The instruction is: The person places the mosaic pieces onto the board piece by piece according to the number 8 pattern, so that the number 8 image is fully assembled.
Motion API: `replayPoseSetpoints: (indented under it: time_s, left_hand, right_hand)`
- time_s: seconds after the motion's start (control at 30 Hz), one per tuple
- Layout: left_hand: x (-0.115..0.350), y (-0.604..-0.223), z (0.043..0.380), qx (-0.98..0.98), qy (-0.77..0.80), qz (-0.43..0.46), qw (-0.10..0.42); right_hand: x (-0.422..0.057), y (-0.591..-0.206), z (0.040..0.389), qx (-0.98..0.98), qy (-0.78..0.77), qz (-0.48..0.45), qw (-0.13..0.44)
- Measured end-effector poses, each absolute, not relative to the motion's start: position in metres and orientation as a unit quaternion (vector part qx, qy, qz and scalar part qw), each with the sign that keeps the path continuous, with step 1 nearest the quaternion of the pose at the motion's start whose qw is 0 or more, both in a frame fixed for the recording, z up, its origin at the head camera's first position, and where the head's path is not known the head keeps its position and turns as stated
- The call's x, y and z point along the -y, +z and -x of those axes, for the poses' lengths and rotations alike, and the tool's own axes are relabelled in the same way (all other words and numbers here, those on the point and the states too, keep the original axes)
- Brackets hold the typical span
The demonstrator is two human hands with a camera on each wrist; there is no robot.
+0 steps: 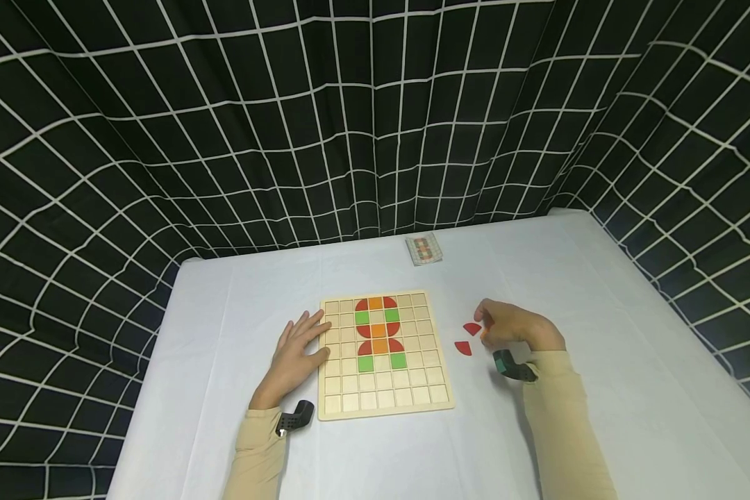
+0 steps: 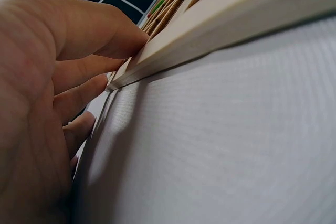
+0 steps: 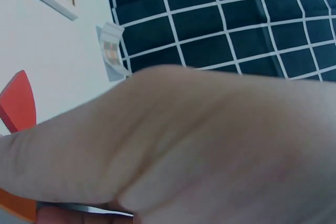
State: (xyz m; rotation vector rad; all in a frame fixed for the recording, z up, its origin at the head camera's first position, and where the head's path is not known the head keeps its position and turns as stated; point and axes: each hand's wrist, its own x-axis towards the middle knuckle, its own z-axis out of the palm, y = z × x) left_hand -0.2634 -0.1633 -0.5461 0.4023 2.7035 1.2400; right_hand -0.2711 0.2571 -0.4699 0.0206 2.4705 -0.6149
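Observation:
A wooden grid board (image 1: 384,410) lies flat on the table. Orange, red and green pieces form a pattern in its upper middle cells, among them an orange square (image 1: 380,346) and a green square (image 1: 365,364). With fingers spread, my left hand (image 1: 294,361) rests on the board's left edge; in the left wrist view its thumb (image 2: 126,38) touches the rim. To the right of the board, my right hand (image 1: 512,326) pinches an orange piece (image 3: 16,205), mostly hidden by the thumb and fingers. Two red quarter-round pieces (image 1: 464,348) lie beside that hand.
A small stack of printed cards (image 1: 423,248) lies at the back of the white-covered table (image 1: 256,292). Behind it hangs a black curtain with a white grid (image 1: 350,139), also along both sides.

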Motion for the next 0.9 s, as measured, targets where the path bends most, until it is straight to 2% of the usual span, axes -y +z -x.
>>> replayPoseSetpoints:
  time_s: [0.9]
  left_hand:
    - [0.1639,-0.5483,0.2643,-0.897,0.416,-0.132,0.074]
  right_hand:
    - [-0.2524,-0.4706,0.2766,-0.936,-0.224,0.007,0.271]
